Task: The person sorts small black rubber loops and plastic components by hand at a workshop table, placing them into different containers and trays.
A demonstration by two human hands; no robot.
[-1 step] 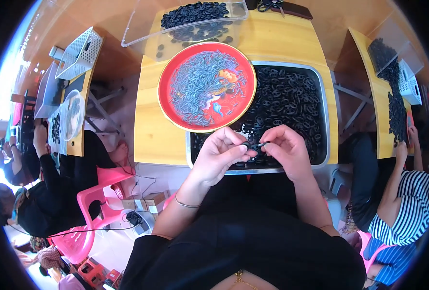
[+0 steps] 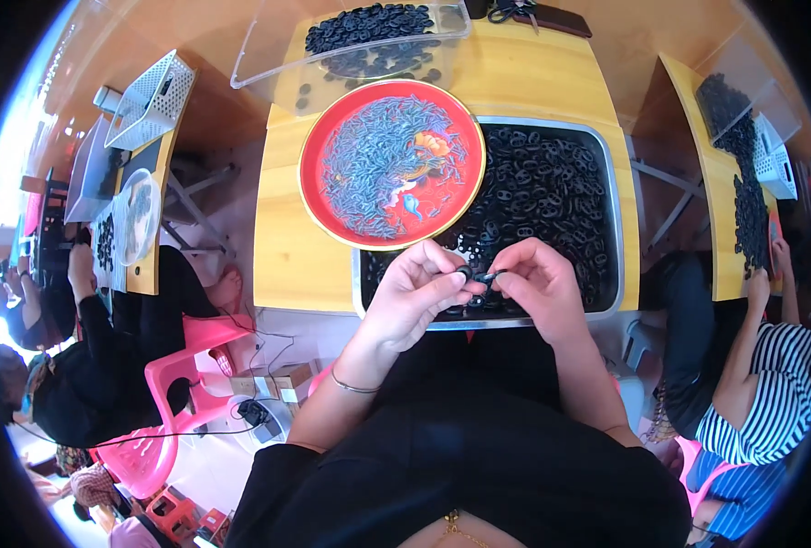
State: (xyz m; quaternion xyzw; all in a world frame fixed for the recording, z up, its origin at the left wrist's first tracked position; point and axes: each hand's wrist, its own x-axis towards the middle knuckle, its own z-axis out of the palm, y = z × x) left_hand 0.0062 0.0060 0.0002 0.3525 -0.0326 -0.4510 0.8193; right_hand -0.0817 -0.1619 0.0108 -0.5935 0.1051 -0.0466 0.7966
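Left hand pinches a small black rounded piece; right hand grips a tiny dark piece, shape unclear. Both pieces held above the silver rectangular metal tray of black two-holed ovals on the yellow wooden desk.

A yellow wooden table stands in the middle; a shiny brown wall is at the far side; a left table and a right table sit beside it; a pink plastic armchair stands near left on the pale floor; bright light glows far left.
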